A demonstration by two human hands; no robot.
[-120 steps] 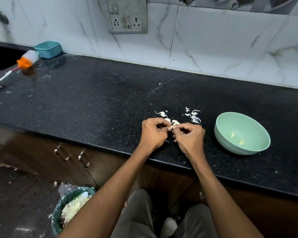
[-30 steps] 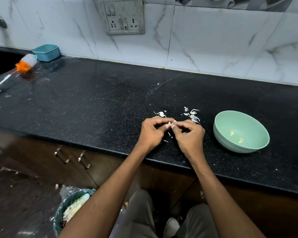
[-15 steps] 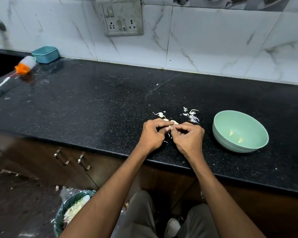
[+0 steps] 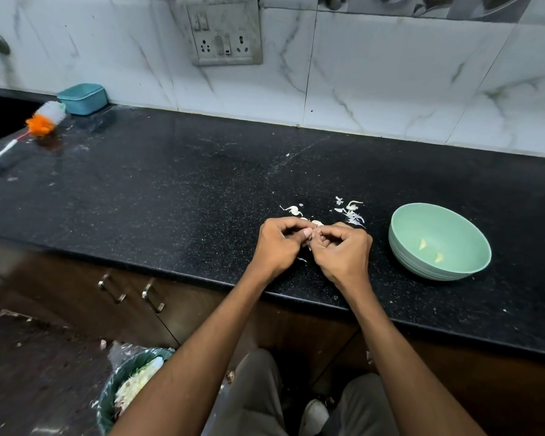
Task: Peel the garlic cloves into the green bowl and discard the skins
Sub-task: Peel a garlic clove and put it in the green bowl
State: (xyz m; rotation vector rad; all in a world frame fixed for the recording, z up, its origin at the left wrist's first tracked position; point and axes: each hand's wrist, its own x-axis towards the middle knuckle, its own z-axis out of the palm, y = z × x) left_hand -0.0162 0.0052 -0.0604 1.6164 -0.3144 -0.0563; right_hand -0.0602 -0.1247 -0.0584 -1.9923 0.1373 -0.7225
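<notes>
Both hands, left hand (image 4: pixel 277 243) and right hand (image 4: pixel 343 250), pinch a garlic clove (image 4: pixel 309 239) between their fingers, with the green bowl (image 4: pixel 472 265) just right of the right hand.

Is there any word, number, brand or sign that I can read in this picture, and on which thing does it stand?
None can be read.
Switch and socket plate: no legible marking.
Green bowl: plain.
Teal box: plain.
Brush: no label visible.

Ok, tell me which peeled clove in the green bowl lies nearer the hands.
The upper-left clove in the green bowl; the other clove lies lower and further right, further from the right hand.
</notes>
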